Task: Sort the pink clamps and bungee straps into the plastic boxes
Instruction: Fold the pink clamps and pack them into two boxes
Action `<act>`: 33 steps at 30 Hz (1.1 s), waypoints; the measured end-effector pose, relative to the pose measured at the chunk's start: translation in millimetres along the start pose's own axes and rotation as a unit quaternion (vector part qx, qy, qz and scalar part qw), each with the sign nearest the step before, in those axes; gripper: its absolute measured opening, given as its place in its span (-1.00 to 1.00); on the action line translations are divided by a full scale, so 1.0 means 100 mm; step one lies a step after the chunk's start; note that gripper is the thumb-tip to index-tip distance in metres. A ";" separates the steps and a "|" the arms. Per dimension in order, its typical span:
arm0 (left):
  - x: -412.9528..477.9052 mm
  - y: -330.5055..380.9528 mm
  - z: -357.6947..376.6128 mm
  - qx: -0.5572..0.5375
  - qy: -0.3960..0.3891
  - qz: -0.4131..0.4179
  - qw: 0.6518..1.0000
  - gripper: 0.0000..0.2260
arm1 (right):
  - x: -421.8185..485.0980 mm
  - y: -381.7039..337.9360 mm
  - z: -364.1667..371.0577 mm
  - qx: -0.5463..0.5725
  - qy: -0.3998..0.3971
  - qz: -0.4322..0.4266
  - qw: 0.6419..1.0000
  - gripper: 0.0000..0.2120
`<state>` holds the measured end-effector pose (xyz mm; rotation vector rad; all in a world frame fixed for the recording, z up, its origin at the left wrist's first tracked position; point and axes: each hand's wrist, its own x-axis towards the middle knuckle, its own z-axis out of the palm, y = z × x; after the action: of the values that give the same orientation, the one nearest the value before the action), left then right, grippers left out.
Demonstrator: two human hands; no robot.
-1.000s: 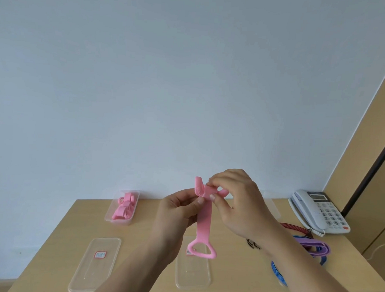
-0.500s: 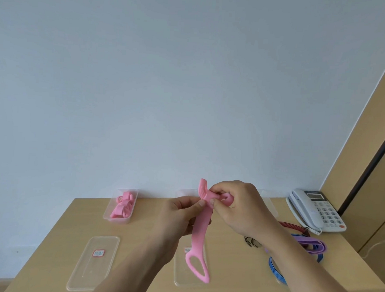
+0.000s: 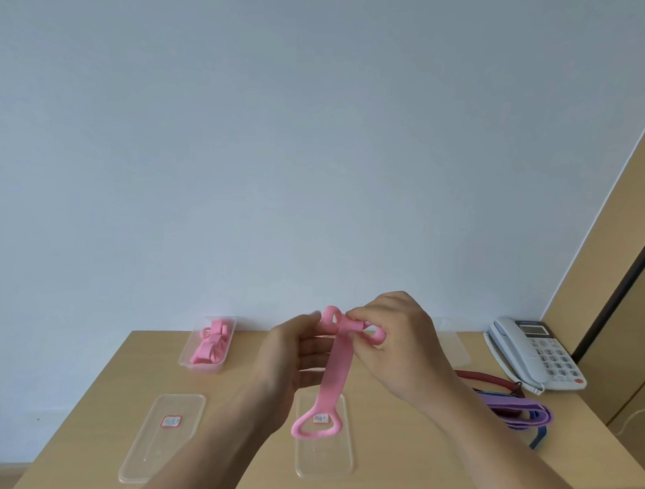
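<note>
I hold a long pink clamp (image 3: 334, 370) up above the table's middle. My right hand (image 3: 401, 344) pinches its folded top end, and my left hand (image 3: 290, 357) touches the same end with its fingertips. The strap hangs straight down and ends in a wide loop. A clear plastic box (image 3: 224, 365) at the back left holds several pink clamps (image 3: 209, 344). A second clear box (image 3: 453, 342) stands behind my right hand, mostly hidden. Bungee straps (image 3: 510, 404) in red, purple and blue lie at the right.
Two clear lids lie flat near the front: the left lid (image 3: 161, 433) and the middle lid (image 3: 323, 451), each with a small red-edged label. A white telephone (image 3: 534, 353) sits at the back right. The wooden table (image 3: 96, 393) stands against a pale wall.
The clamp's hanging loop has turned to face me flat. My right hand has bent the top end over into a fold, and a small ring now shows at the top left.
</note>
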<state>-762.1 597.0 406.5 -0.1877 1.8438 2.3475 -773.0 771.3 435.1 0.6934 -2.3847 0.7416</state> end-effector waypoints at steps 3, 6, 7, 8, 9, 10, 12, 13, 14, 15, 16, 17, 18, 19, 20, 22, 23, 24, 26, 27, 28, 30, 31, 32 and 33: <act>0.00 0.04 0.01 0.010 -0.017 0.014 1.000 -0.59 | 0.00 0.00 0.02 -0.005 0.018 -0.009 1.000 -0.79; 0.01 0.06 0.01 0.019 -0.024 0.028 0.999 -0.52 | 0.00 0.01 0.03 -0.009 0.031 -0.026 0.999 -0.73; 0.00 0.07 0.01 0.028 -0.032 0.034 0.999 -0.51 | -0.01 0.01 0.04 -0.008 0.037 -0.032 0.999 -0.71; 0.00 0.07 0.01 0.036 -0.039 0.042 0.998 -0.52 | -0.01 0.01 0.05 -0.005 0.043 -0.037 0.998 -0.69; -0.01 0.08 0.01 0.042 -0.045 0.049 0.997 -0.55 | -0.02 0.02 0.06 -0.002 0.051 -0.042 0.998 -0.68; -0.01 0.09 0.00 0.046 -0.048 0.058 0.996 -0.58 | -0.02 0.01 0.08 0.003 0.055 -0.046 0.997 -0.67; 0.00 0.09 -0.01 0.049 -0.048 0.075 0.995 -0.67 | -0.03 0.01 0.09 0.015 0.064 -0.059 0.996 -0.68; 0.00 0.09 0.00 0.050 -0.047 0.080 0.994 -0.70 | -0.04 0.01 0.09 0.018 0.069 -0.067 0.995 -0.69; 0.00 0.09 0.01 0.051 -0.046 0.084 0.994 -0.72 | -0.05 0.02 0.09 0.022 0.071 -0.073 0.995 -0.70; 0.00 0.09 0.02 0.049 -0.046 0.085 0.994 -0.74 | -0.07 0.02 0.09 0.028 0.072 -0.076 0.994 -0.71; 0.00 0.09 0.03 0.044 -0.047 0.086 0.994 -0.75 | -0.08 0.02 0.08 0.036 0.070 -0.075 0.994 -0.73; 0.00 0.08 0.05 0.037 -0.049 0.085 0.994 -0.76 | -0.09 0.03 0.07 0.047 0.068 -0.074 0.994 -0.75; 0.00 0.08 0.05 0.031 -0.051 0.084 0.995 -0.78 | -0.11 0.03 0.06 0.062 0.062 -0.070 0.994 -0.77; 0.01 0.08 0.05 0.024 -0.055 0.084 0.995 -0.79 | -0.13 0.02 0.04 0.081 0.054 -0.065 0.993 -0.77; 0.01 0.07 0.05 0.018 -0.060 0.085 0.994 -0.79 | -0.14 0.01 0.03 0.101 0.046 -0.059 0.992 -0.77; 0.02 0.06 0.06 0.002 -0.065 0.086 0.994 -0.80 | -0.13 0.00 -0.01 0.146 0.036 -0.037 0.988 -0.78; 0.03 0.05 0.06 -0.005 -0.062 0.087 0.994 -0.81 | -0.12 0.00 -0.02 0.169 0.037 -0.017 0.985 -0.80; 0.03 0.04 0.06 -0.009 -0.058 0.088 0.994 -0.80 | -0.10 0.00 -0.03 0.191 0.041 0.007 0.981 -0.83; 0.04 0.04 0.09 -0.003 -0.052 0.093 0.994 -0.76 | -0.06 0.03 -0.04 0.218 0.049 0.060 0.973 -0.89; 0.04 0.04 0.11 0.006 -0.052 0.098 0.994 -0.73 | -0.04 0.04 -0.04 0.218 0.044 0.080 0.972 -0.90; 0.04 0.05 0.13 0.013 -0.050 0.103 0.993 -0.70 | -0.03 0.06 -0.04 0.208 0.029 0.090 0.974 -0.89; 0.05 0.07 0.15 0.017 -0.042 0.101 0.994 -0.61 | -0.02 0.10 -0.05 0.184 -0.019 0.090 0.979 -0.87; 0.05 0.07 0.14 0.016 -0.040 0.098 0.994 -0.56 | -0.01 0.11 -0.05 0.177 -0.041 0.085 0.980 -0.86; 0.06 0.07 0.14 0.014 -0.042 0.095 0.994 -0.53 | 0.00 0.13 -0.05 0.173 -0.056 0.080 0.980 -0.86; 0.05 0.07 0.14 0.010 -0.046 0.092 0.995 -0.50 | 0.01 0.14 -0.06 0.170 -0.062 0.080 0.980 -0.85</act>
<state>-769.0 608.7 415.7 0.0966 1.9156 2.4081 -780.0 784.2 435.0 0.7062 -2.4728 1.2278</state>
